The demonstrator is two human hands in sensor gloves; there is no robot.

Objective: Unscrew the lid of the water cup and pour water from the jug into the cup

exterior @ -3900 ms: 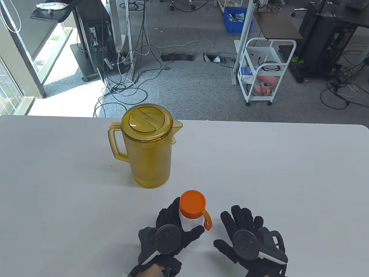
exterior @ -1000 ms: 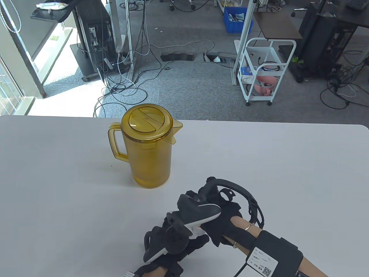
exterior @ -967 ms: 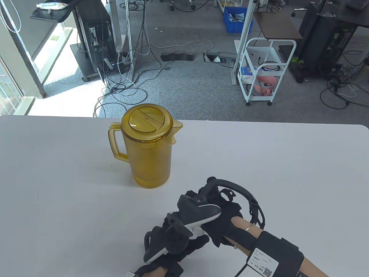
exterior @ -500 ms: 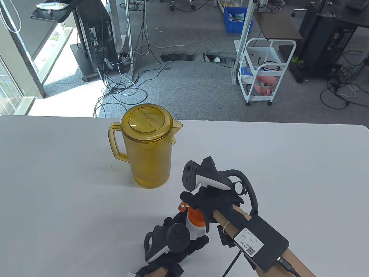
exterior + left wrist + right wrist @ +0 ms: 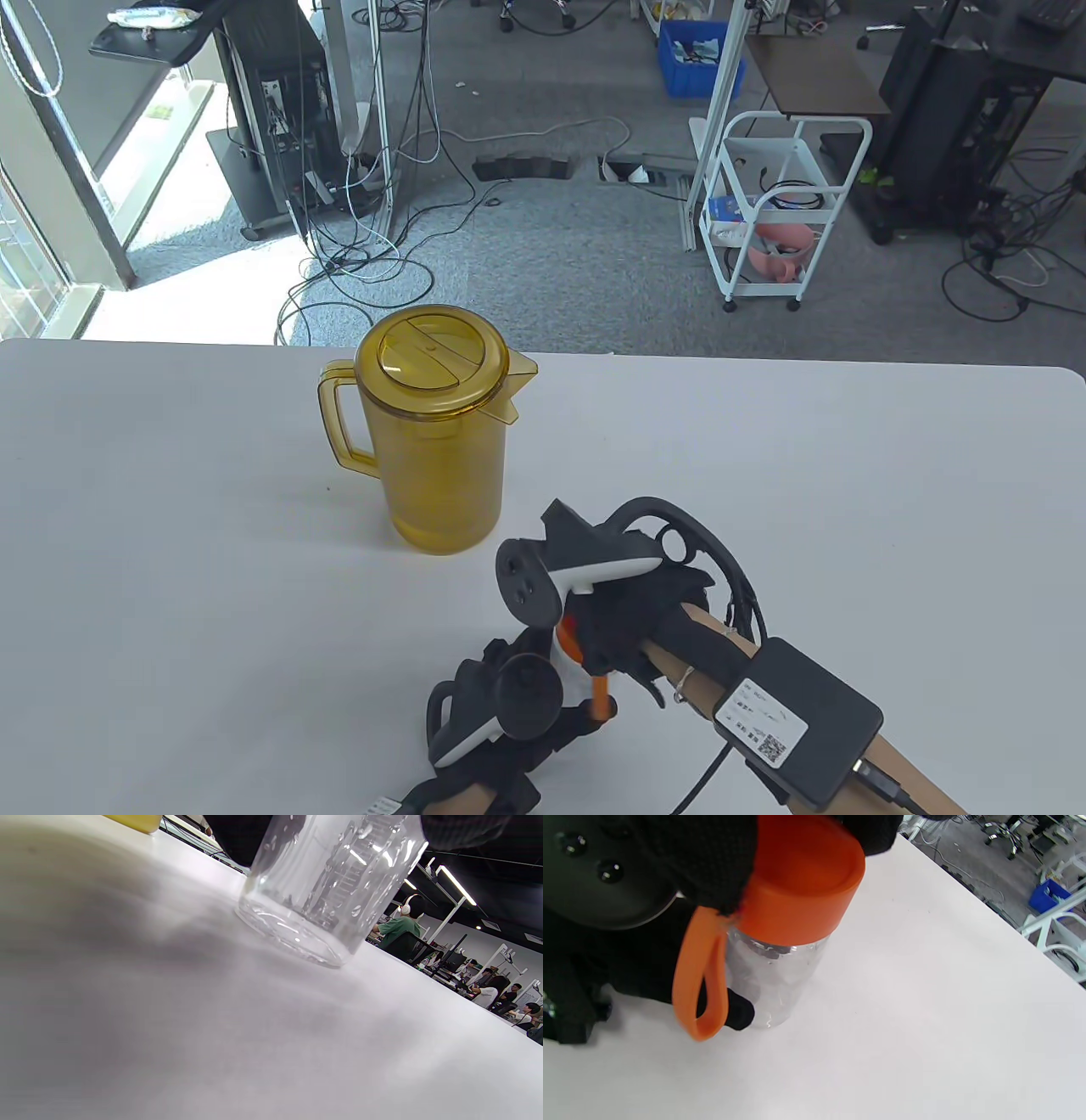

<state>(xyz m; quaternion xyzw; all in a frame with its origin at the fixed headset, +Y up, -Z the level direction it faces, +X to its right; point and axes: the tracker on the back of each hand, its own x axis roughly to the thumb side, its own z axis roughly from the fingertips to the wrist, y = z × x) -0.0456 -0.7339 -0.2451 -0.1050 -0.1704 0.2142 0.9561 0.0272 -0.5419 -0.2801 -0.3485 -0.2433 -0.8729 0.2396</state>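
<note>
R hand point(image 5: 628, 611) grip wraps orange lid point(image 5: 801, 887), L hand point(image 5: 509, 705) grips clear cup point(image 5: 326, 887).

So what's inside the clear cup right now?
The cup looks empty apart from droplets on its wall. The orange lid, gripped by the right hand, hides its mouth and upper part.

Bright daylight floods in from a window far left of the hands, casting soft shadows on the white bench point(image 5: 848, 509). The left wrist view is blurred up close, with ceiling lamps glaring; the right wrist view is sharp.
</note>
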